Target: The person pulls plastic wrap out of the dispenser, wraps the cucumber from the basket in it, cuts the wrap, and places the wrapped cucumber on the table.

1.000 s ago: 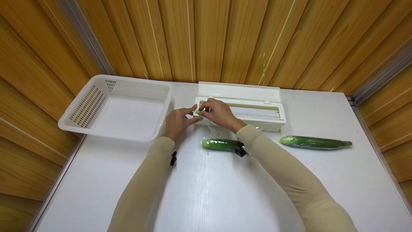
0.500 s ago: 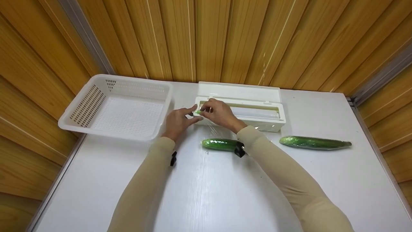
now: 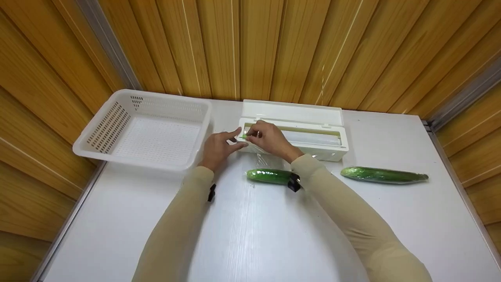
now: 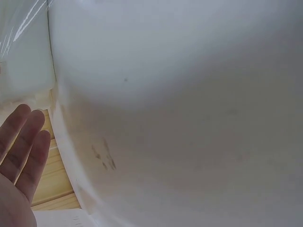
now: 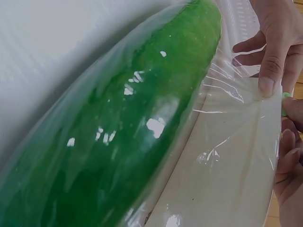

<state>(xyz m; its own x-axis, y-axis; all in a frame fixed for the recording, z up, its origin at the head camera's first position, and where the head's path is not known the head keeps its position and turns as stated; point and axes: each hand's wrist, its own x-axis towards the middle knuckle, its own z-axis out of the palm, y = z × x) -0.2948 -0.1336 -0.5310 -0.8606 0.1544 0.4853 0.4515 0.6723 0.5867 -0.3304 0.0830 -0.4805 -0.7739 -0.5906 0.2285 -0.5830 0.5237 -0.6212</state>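
A white cling film dispenser (image 3: 328,155) sits at the back of the table with its lid raised and the film roll showing. My right hand (image 3: 270,137) pinches a small green slide cutter (image 3: 243,137) near the dispenser's left end. Against that end rests my left hand (image 3: 217,149), its thumb on the front and its other fingers extended, as the left wrist view shows of several fingers (image 4: 31,151). Clear film (image 5: 227,142) runs down the dispenser's front to a wrapped cucumber (image 3: 268,176). My right wrist hides that cucumber's right end in the head view.
A white plastic basket (image 3: 137,162) stands left of the dispenser. Another film-wrapped cucumber (image 3: 383,174) lies to the right on the white table (image 3: 242,235). A wood-look panel wall (image 3: 254,51) rises close behind the dispenser.
My right hand and the green slide cutter have shifted very slightly right along the dispenser. My left hand keeps its place, and the head view has shifted a little.
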